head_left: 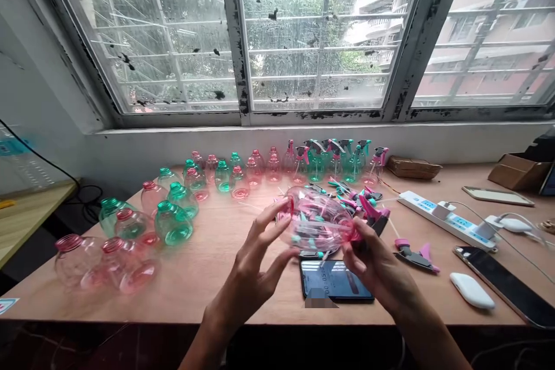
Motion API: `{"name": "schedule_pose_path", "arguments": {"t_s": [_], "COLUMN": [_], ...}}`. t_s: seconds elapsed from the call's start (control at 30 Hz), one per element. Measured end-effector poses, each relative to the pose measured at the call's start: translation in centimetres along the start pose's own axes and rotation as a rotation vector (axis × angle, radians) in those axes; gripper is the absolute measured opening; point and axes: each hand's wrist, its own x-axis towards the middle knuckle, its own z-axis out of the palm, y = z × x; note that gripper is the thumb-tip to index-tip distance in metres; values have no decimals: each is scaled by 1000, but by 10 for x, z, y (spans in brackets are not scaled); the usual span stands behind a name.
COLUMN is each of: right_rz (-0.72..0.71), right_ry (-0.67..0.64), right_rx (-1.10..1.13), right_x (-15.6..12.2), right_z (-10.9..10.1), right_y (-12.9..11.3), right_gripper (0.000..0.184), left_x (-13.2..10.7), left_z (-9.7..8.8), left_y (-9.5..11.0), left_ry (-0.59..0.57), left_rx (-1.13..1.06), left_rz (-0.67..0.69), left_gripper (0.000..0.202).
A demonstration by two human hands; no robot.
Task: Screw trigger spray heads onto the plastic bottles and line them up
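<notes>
A clear pink spray bottle (314,234) lies sideways in the air, its neck pointing right. My left hand (258,257) has its fingers and thumb around the bottle's base end. At the neck, my right hand (381,263) is closed on a pink and dark grey trigger spray head (373,213), partly hidden by the fingers. Whether the head is screwed on cannot be made out. Behind and below the bottle lies a pile of loose pink and green spray heads (344,191). A lit phone (338,280) lies on the table under the bottle.
Open pink and green bottles (176,225) stand along the left and back. Several bottles with spray heads (333,162) stand by the wall. On the right are a single spray head (416,257), a power strip (451,222), a white case (472,291) and a dark phone (507,286).
</notes>
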Motion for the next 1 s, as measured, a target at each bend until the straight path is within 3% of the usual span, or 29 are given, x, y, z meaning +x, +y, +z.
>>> {"name": "schedule_pose_path", "arguments": {"t_s": [0.13,0.3,0.37,0.47,0.53,0.6,0.67,0.77,0.83,0.9,1.0], "right_rz": [131,241,135,-233,-488,-603,-513,-160,-58,-111,-265], "right_ry": [-37,-86,-86,-139,-121,-69,-66,-131,-149,-152,-139], "right_rx": [46,151,106,-163,-387,-497,-435,-277,-254,-274,-327], "right_x": [1,5,5,3,-2,-5,-5,3,10,15,14], "right_z": [8,7,5,1,-1,-2,-1,3,4,3,-6], "right_y": [12,20,20,20,21,23,26,30,32,31,28], "right_gripper": [46,48,47,43,33,32,35,59,63,64,58], "left_x": [-3,-2,-1,-3,-5,-5,-4,-2,-3,-4,-5], "left_z": [-3,-22,-32,-38,-34,-26,-17,-10,-11,-14,-17], "left_y": [-5,-7,-6,-5,-6,-9,-13,-18,-19,-18,-18], "left_ry": [74,2,-67,-177,-159,-79,-17,0,-23,-70,-76], "left_rx": [-178,63,145,134,102,58,-15,-99,-106,-147,-358], "left_rz": [1,95,27,-195,-344,-404,-313,-42,17,-66,-325], "left_gripper": [62,56,59,73,73,59,55,65,68,70,79]}}
